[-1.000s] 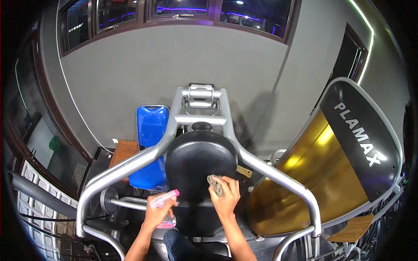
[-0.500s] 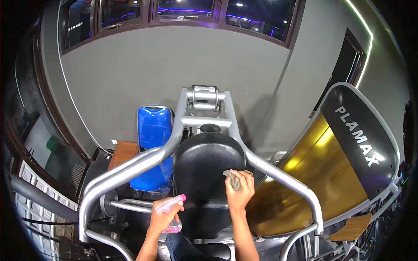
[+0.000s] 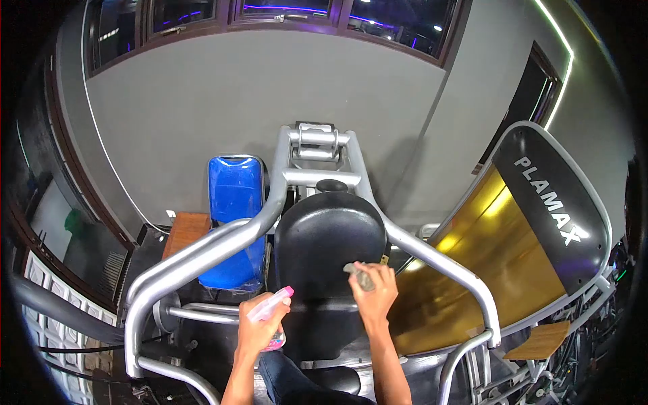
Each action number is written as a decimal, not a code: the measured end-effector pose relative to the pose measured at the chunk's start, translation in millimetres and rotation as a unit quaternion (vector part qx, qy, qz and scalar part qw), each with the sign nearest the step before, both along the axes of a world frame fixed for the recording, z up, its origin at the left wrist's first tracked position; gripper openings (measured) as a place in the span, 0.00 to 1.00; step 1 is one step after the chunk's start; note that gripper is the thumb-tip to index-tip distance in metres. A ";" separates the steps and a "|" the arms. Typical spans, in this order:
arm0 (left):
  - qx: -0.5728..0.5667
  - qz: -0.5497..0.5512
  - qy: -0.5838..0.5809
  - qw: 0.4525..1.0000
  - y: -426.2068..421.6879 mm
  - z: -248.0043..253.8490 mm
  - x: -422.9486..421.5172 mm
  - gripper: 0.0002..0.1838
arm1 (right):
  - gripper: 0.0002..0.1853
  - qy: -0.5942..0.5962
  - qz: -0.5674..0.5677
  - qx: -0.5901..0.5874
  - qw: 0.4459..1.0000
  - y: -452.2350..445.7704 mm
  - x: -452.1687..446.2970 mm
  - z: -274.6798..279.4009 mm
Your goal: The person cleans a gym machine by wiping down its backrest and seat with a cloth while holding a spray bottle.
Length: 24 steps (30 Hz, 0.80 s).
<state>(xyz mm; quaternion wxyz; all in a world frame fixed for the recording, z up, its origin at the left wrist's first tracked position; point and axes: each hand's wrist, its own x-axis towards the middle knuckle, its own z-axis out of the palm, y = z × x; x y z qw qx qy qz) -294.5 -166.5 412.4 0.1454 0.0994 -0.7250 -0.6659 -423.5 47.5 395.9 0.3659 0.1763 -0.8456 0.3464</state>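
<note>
A spray bottle (image 3: 264, 310) with a pink nozzle tip and pinkish liquid is gripped in my left hand (image 3: 259, 325), its nozzle pointing up and right. My right hand (image 3: 376, 291) is closed around a crumpled greyish cloth (image 3: 362, 278), part of which sticks out past the thumb. That hand is over the right side of the black padded backrest (image 3: 329, 243) of a gym machine; whether the cloth touches the pad I cannot tell. Below the backrest lies the dark seat pad (image 3: 320, 337), partly hidden by my left hand and leg.
Silver tubular arms (image 3: 202, 253) curve around the backrest on both sides. A blue padded chair (image 3: 236, 192) stands behind on the left, beside a brown wooden surface (image 3: 183, 235). To the right is a gold-and-black PLAMAX panel (image 3: 499, 256) with a wooden-looking plate (image 3: 538, 341) below it.
The view has shifted slightly, and the machine sits a little higher and its backrest further right. Both hands keep hold of the spray bottle and the cloth; the bottle has tilted more upright.
</note>
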 end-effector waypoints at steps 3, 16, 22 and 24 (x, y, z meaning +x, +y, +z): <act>0.048 -0.006 0.006 0.999 1.1 2.7 0.5 0.14 | 0.15 0.031 -0.021 -0.044 0.998 -1.5 -11.3 8.5; 0.101 0.052 0.001 0.994 1.5 -0.1 -5.3 0.13 | 0.19 -0.002 0.090 0.067 0.994 -48.6 19.1 -18.2; 0.109 0.059 0.005 0.992 -0.6 2.0 -4.8 0.13 | 0.14 0.042 -0.006 -0.012 0.999 -19.2 -9.3 13.6; 0.098 0.068 -0.010 0.993 -0.9 2.1 -5.6 0.13 | 0.14 0.050 -0.003 -0.032 0.998 -22.7 -13.9 18.5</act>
